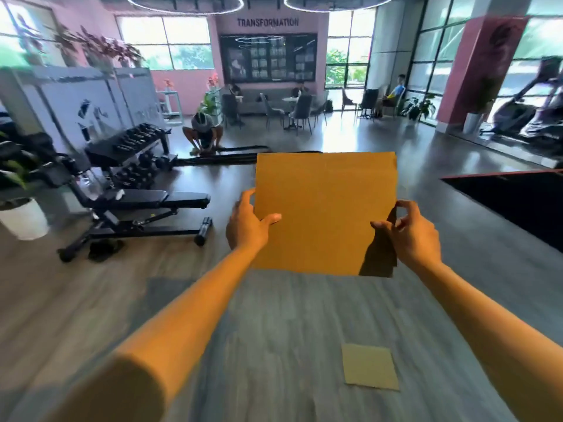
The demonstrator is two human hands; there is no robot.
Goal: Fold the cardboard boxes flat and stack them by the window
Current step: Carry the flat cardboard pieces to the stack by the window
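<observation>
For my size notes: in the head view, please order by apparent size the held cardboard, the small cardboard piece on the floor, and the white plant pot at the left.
1. Held cardboard, gripped by left hand and right hand; it is nearest, which enlarges it.
2. Small cardboard piece on the floor.
3. White plant pot; close to the piece in apparent size and partly cut off, so this rank is unsure.

One wide-angle head camera looked forward and down across a gym floor (274,330). The left hand (246,223) and right hand (414,236) sat near mid-frame, close; beyond the fingertips, windows (164,41) stood far off.
</observation>
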